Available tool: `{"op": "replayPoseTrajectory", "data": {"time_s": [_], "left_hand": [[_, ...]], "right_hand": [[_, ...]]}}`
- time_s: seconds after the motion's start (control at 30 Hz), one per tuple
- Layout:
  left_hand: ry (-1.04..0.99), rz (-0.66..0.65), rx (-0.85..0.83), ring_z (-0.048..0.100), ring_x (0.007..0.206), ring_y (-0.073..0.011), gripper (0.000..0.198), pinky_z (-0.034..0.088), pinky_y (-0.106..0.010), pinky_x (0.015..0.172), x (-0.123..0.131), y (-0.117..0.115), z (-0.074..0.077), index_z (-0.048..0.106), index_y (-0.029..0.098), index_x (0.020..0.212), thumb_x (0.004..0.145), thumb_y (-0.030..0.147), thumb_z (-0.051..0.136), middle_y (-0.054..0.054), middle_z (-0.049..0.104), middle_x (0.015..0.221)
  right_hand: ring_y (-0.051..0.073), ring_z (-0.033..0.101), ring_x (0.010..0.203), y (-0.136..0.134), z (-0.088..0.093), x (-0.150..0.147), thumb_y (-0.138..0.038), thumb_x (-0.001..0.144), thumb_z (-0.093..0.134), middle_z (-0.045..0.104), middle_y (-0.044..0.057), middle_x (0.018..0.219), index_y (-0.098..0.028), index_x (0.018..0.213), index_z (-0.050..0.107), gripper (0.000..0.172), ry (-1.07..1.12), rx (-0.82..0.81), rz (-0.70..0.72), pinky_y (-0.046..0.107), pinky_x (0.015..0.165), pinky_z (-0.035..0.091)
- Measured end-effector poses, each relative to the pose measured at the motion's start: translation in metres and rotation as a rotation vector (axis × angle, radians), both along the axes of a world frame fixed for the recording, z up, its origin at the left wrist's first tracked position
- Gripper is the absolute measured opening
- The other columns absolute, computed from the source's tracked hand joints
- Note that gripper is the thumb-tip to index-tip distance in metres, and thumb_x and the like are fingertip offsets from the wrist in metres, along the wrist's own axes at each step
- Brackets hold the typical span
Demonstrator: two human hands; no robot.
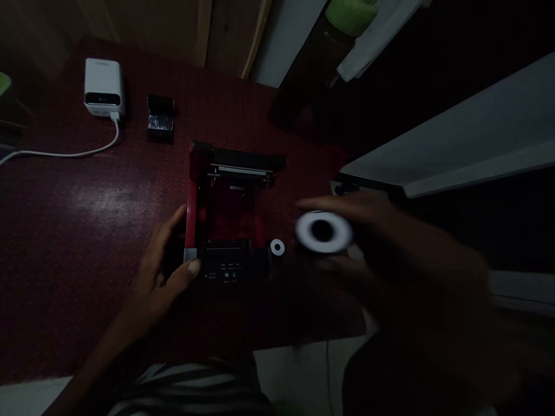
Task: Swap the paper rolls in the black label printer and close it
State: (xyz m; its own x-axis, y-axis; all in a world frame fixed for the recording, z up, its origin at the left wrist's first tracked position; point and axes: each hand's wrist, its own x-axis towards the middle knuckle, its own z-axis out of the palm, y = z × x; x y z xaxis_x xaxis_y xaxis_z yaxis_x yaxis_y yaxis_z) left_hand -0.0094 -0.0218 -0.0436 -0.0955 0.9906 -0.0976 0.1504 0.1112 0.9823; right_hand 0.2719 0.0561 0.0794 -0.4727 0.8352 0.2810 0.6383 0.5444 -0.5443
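Observation:
A red and black device (234,266) lies open on the dark red table, its black lid raised at the back and its inner compartment showing. My left hand (165,260) grips the device's left side, thumb on the front left corner and fingers along the outer wall. To the right, my right hand (373,242) holds up a black and white ring-shaped roll (342,232) between thumb and fingers, blurred by motion. A smaller white ring (273,247) with a dark centre is beside the device's right front side.
On the table (108,202), a white box-shaped gadget (103,86) with a white cable (78,155) stands at the back left, near a small black item (161,119). A green-capped bottle (312,63) stands at the back right.

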Motion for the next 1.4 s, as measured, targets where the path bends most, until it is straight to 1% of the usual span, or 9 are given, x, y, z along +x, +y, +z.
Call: {"op": "replayPoseTrajectory", "data": {"time_s": [0.13, 0.23, 0.37, 0.67, 0.87, 0.97, 1.17, 1.27, 1.4], "left_hand": [[-0.01, -0.011, 0.003, 0.047, 0.174, -0.0419, 0.079, 0.042, -0.063, 0.142, 0.0, 0.0, 0.002, 0.055, 0.036, 0.178, 0.106, 0.059, 0.077, -0.008, 0.056, 0.183], [-0.026, -0.017, 0.014, 0.047, 0.174, -0.0409, 0.079, 0.041, -0.062, 0.142, 0.001, 0.0, 0.002, 0.055, 0.035, 0.178, 0.105, 0.058, 0.079, -0.009, 0.056, 0.182], [-0.038, -0.021, 0.028, 0.05, 0.172, -0.0404, 0.078, 0.041, -0.062, 0.142, 0.002, 0.001, 0.002, 0.055, 0.032, 0.178, 0.107, 0.055, 0.078, -0.012, 0.056, 0.181], [-0.053, -0.021, 0.003, 0.049, 0.172, -0.04, 0.079, 0.038, -0.062, 0.143, 0.001, 0.0, 0.003, 0.055, 0.032, 0.178, 0.107, 0.055, 0.078, -0.012, 0.056, 0.181], [-0.043, -0.019, 0.007, 0.049, 0.172, -0.0401, 0.078, 0.038, -0.063, 0.143, 0.001, 0.001, 0.003, 0.056, 0.033, 0.177, 0.106, 0.056, 0.079, -0.011, 0.057, 0.181], [-0.054, -0.011, -0.001, 0.049, 0.172, -0.0397, 0.078, 0.039, -0.062, 0.143, 0.001, 0.003, 0.003, 0.056, 0.034, 0.177, 0.106, 0.059, 0.078, -0.01, 0.057, 0.181], [-0.062, 0.012, -0.056, 0.055, 0.166, -0.0459, 0.079, 0.046, -0.069, 0.137, -0.004, 0.001, 0.008, 0.062, 0.034, 0.173, 0.103, 0.068, 0.079, -0.011, 0.06, 0.178], [-0.044, 0.08, 0.014, 0.058, 0.164, -0.0449, 0.073, 0.046, -0.069, 0.136, -0.009, 0.012, 0.014, 0.065, 0.035, 0.171, 0.107, 0.068, 0.075, -0.011, 0.062, 0.178], [0.034, 0.133, 0.24, 0.056, 0.165, -0.0392, 0.065, 0.047, -0.06, 0.136, -0.011, 0.053, 0.031, 0.067, 0.035, 0.169, 0.113, 0.068, 0.067, -0.008, 0.062, 0.177]], "right_hand": [[0.03, 0.081, 0.113, 0.014, -0.025, -0.046, -0.013, 0.113, 0.065, 0.087, 0.015, 0.129, -0.016, 0.141, 0.078, 0.031, -0.229, 0.14, 0.263, 0.046, 0.103, 0.068], [0.031, 0.08, 0.111, 0.024, -0.046, -0.072, -0.003, 0.109, 0.06, 0.088, 0.017, 0.123, -0.015, 0.127, 0.081, 0.03, -0.431, 0.12, 0.219, 0.044, 0.099, 0.066], [0.029, 0.082, 0.109, 0.032, -0.048, -0.088, 0.005, 0.102, 0.064, 0.089, 0.012, 0.12, -0.02, 0.129, 0.081, 0.04, -0.556, -0.055, 0.168, 0.04, 0.096, 0.063], [0.028, 0.084, 0.116, 0.05, -0.069, -0.089, -0.004, 0.103, 0.074, 0.089, 0.007, 0.12, -0.028, 0.128, 0.083, 0.036, -0.356, -0.216, 0.166, 0.04, 0.104, 0.065], [0.025, 0.084, 0.119, 0.039, -0.054, -0.067, -0.006, 0.112, 0.054, 0.088, 0.008, 0.134, -0.026, 0.143, 0.081, 0.046, -0.147, -0.217, 0.264, 0.042, 0.104, 0.068], [0.026, 0.082, 0.122, 0.029, -0.048, -0.055, -0.012, 0.115, 0.057, 0.089, 0.009, 0.134, -0.024, 0.139, 0.083, 0.037, -0.081, -0.194, 0.387, 0.044, 0.108, 0.066], [0.024, 0.077, 0.103, 0.023, -0.055, -0.049, -0.013, 0.117, 0.059, 0.087, 0.009, 0.108, -0.02, 0.113, 0.085, 0.027, -0.049, -0.12, 0.426, 0.039, 0.094, 0.064], [0.023, 0.075, 0.098, 0.018, -0.054, -0.052, -0.011, 0.117, 0.06, 0.085, 0.008, 0.103, -0.02, 0.11, 0.083, 0.026, -0.016, -0.039, 0.409, 0.039, 0.093, 0.063], [0.023, 0.074, 0.1, -0.002, -0.049, -0.055, -0.005, 0.114, 0.064, 0.084, 0.009, 0.104, -0.016, 0.114, 0.083, 0.022, 0.011, 0.114, 0.313, 0.039, 0.094, 0.064]]}}
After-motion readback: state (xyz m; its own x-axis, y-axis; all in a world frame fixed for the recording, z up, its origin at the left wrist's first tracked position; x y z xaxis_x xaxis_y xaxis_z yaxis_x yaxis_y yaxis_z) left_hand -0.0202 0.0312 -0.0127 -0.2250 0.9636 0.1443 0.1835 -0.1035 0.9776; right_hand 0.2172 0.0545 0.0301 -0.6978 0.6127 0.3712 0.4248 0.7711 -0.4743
